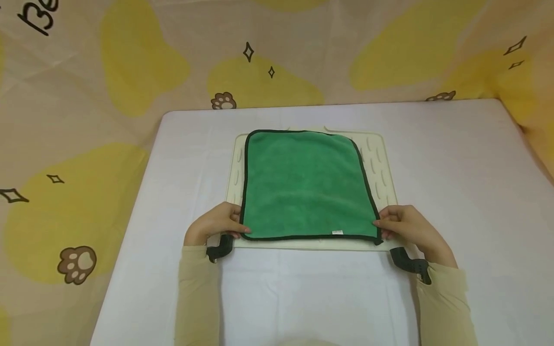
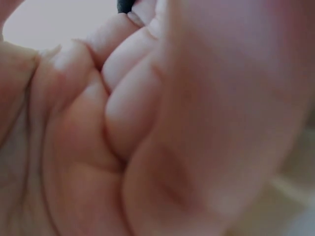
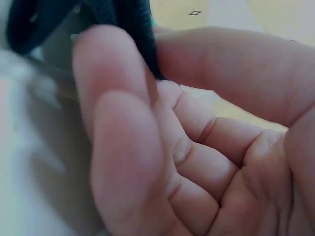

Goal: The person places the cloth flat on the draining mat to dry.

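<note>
A green cloth (image 1: 305, 185) with a dark border and a small white tag lies spread over a cream ridged mat (image 1: 376, 168). My left hand (image 1: 220, 220) pinches the cloth's near left corner, thumb on top. At the near right corner, my right hand (image 1: 409, 226) pinches the edge between thumb and fingers. In the right wrist view the dark border (image 3: 135, 34) runs between the thumb and the curled fingers (image 3: 125, 142). The left wrist view is mostly filled by the palm and curled fingers (image 2: 133, 103), with a scrap of dark border at the top.
Under the mat is a table with a white cover (image 1: 320, 298). A patterned yellow and beige cloth backdrop (image 1: 281, 48) rises behind the table and along its left side. Dark camera mounts (image 1: 409, 262) sit at both wrists, by the beige sleeves.
</note>
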Motion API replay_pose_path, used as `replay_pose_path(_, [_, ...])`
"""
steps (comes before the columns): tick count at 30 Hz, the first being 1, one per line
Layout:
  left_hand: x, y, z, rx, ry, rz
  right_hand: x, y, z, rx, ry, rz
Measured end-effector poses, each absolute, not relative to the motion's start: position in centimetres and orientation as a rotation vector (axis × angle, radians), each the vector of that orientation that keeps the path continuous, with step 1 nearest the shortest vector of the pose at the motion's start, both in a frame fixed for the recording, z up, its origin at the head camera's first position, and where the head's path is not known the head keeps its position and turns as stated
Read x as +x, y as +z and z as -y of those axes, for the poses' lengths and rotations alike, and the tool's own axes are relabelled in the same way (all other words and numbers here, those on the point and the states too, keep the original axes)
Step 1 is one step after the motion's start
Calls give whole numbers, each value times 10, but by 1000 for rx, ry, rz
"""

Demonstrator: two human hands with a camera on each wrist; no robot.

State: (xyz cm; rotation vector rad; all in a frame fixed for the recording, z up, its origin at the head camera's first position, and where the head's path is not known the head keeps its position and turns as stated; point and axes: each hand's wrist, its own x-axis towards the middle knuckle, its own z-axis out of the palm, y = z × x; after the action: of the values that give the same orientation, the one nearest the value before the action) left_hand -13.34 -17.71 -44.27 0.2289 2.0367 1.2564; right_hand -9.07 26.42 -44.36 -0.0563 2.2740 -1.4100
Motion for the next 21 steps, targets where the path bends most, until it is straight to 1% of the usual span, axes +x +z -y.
replay_pose_path(21, [-123,-447,187,262,1284,-2011,-82,-449,-261,-76,-1461,-2210])
